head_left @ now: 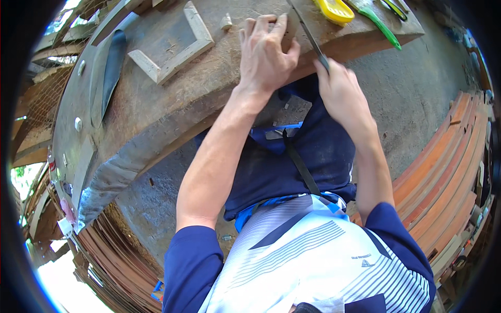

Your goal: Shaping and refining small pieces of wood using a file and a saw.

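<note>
Near the front edge of the wooden workbench [172, 99], my left hand [266, 49] presses down with bent fingers and the thumb out to the side. Whatever lies beneath those fingers is hidden. My right hand [344, 96] is closed round the near end of a long, narrow, dark-bladed tool [308, 35], which slants away past my left thumb; its far end runs out of view. Left of my left hand lie a small pale wood block [226, 22] and a three-sided frame of joined wood strips [182, 58].
A yellow tool [335, 11] and a green-handled tool [380, 27] lie at the bench's right end. A dark curved strip [113, 70] rests on the left. Long reddish boards [436, 172] are stacked on the right, more boards [117, 250] at lower left.
</note>
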A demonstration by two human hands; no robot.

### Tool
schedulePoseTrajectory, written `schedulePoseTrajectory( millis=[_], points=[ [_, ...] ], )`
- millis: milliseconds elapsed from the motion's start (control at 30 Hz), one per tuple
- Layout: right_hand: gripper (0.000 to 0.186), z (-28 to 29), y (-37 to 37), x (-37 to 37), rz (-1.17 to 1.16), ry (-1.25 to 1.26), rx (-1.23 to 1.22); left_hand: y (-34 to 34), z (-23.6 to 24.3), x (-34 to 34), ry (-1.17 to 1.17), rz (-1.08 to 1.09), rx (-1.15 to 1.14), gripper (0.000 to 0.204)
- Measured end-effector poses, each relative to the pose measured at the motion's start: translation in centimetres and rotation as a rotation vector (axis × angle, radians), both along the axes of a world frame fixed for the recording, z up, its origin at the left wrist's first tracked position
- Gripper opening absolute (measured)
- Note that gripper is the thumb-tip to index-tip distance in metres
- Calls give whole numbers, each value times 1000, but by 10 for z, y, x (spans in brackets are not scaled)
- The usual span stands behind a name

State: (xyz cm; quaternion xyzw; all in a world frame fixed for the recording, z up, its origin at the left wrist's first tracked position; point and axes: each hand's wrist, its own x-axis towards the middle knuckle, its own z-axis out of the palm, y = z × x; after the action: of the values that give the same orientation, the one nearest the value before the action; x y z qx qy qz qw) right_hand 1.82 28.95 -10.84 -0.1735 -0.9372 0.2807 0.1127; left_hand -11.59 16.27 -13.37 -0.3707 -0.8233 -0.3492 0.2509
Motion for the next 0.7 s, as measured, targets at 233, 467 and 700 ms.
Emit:
schedulePoseTrajectory(
  millis=[233, 467, 700],
  points=[
    [33, -16, -11, 39, -62, -100, -11, 2, 1, 1, -22, 31, 3, 48],
    [36, 7, 7, -29, 11, -13, 8, 7, 6, -5, -46, -41, 41, 46],
    [33, -4, -3, 23, -30, -110, -36, 3, 5, 8, -119, -53, 21, 51]
  ],
)
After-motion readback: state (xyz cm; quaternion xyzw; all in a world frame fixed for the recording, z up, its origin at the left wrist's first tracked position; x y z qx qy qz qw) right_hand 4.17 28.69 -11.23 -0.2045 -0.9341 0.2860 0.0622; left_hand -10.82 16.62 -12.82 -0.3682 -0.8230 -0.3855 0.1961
